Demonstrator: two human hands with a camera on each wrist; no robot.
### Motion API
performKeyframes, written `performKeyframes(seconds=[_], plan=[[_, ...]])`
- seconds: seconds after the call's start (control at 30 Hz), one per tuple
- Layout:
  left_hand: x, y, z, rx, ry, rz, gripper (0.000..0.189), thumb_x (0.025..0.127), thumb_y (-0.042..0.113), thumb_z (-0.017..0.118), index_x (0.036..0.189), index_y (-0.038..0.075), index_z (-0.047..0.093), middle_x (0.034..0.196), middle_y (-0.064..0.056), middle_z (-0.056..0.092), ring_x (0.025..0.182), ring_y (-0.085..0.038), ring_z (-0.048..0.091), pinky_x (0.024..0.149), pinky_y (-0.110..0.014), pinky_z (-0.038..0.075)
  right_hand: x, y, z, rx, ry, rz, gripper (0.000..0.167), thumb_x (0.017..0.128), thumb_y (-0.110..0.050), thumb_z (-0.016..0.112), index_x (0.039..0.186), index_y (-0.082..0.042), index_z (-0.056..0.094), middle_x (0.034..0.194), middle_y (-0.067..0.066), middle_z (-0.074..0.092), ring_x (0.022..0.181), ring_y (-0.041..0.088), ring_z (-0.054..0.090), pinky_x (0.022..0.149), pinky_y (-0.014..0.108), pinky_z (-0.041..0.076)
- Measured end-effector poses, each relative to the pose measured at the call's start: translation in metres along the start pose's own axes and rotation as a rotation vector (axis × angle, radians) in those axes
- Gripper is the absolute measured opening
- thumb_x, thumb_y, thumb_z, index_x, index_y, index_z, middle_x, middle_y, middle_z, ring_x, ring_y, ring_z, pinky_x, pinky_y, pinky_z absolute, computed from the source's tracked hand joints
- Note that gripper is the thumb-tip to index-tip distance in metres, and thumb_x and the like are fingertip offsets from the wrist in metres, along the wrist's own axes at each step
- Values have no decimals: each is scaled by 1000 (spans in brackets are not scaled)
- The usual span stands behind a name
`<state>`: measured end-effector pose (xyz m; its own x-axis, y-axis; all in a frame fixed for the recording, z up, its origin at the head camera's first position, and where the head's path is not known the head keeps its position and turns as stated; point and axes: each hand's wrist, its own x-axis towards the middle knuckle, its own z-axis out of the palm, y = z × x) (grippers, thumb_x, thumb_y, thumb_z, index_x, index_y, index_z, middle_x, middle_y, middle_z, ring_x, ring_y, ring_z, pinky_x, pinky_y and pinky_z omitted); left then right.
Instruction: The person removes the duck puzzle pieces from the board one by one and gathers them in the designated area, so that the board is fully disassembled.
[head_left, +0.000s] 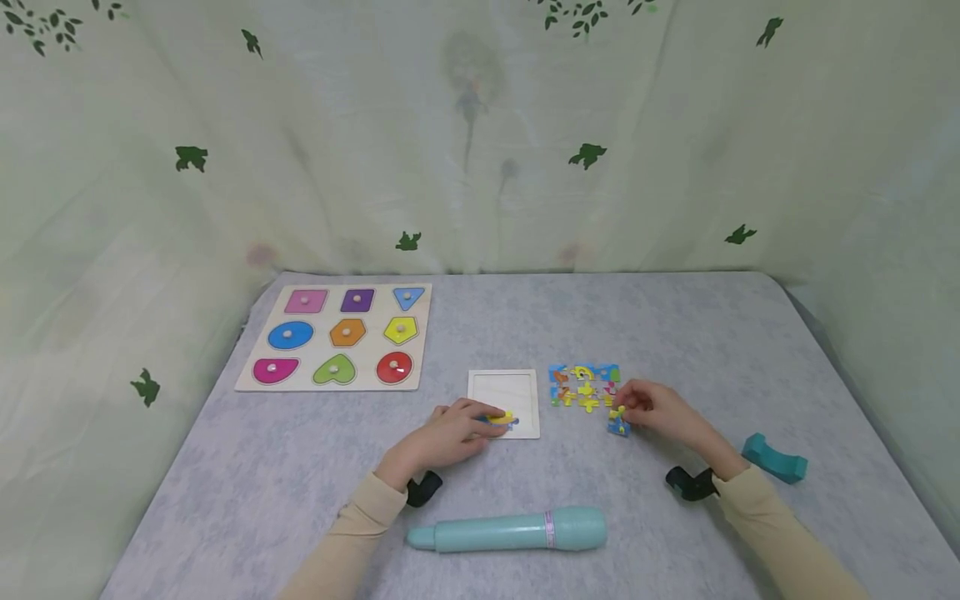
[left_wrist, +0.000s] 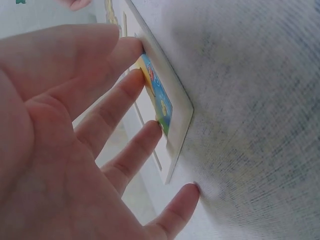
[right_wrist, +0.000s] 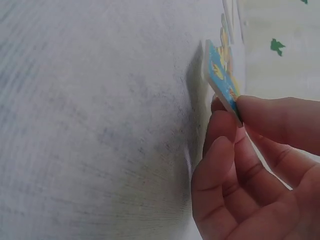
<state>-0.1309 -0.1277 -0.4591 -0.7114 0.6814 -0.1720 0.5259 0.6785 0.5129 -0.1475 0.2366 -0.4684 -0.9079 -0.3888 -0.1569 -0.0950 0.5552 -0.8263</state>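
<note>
A white puzzle frame (head_left: 504, 385) lies mid-table, with blue and yellow puzzle pieces (left_wrist: 159, 95) set in its near edge. Fairly straight fingers of my left hand (head_left: 459, 432) rest on those pieces; in the left wrist view the fingertips touch them and the little finger is on the cloth. To the right, my right hand (head_left: 660, 410) pinches a blue and yellow puzzle piece (right_wrist: 222, 77) between thumb and fingers, and that piece is tilted. Just beyond it lies a group of loose jigsaw pieces (head_left: 587, 387), blue and yellow, set close together in rows.
At the back left lies a wooden shape board (head_left: 378, 350) with several coloured knobbed shapes. A teal pen-shaped tube (head_left: 491, 534) lies across the near side, between the forearms. A teal arched block (head_left: 776, 459) sits beside the right wrist. Patterned curtain (head_left: 480, 200) stands behind the table.
</note>
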Motion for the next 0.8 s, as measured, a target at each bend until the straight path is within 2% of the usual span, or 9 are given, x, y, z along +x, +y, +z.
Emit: performKeyframes(seconds=[0.17,0.33,0.63,0.8], plan=[[-1,0,1,-2,8,12,33,97,17,56,129,16,63,140,1,49,128,-26,35,90,-49,30,2,3,5,-92,20,9,8,87,0,63,94,-5,62,80,2,55,74,19,50,64,28,44],[-3,0,2,1,14,24,33,97,17,56,130,15,62,140,1,48,129,-26,35,90,-48,30,2,-1,10,-189,56,-28,10,85,3,63,91,-5,62,75,0,52,70,17,47,61,29,41],[-9,-3,3,-6,43,70,34,97,15,56,131,14,61,142,-1,48,131,-26,36,95,-53,30,1,-6,13,-258,106,-31,11,83,6,62,87,-4,61,73,0,52,67,16,47,59,29,41],[-17,-9,3,-19,72,48,35,97,16,56,131,15,61,144,-2,45,134,-26,34,100,-55,27,1,-9,15,-310,117,-34,12,82,7,62,84,-5,60,72,0,51,66,16,45,58,29,39]])
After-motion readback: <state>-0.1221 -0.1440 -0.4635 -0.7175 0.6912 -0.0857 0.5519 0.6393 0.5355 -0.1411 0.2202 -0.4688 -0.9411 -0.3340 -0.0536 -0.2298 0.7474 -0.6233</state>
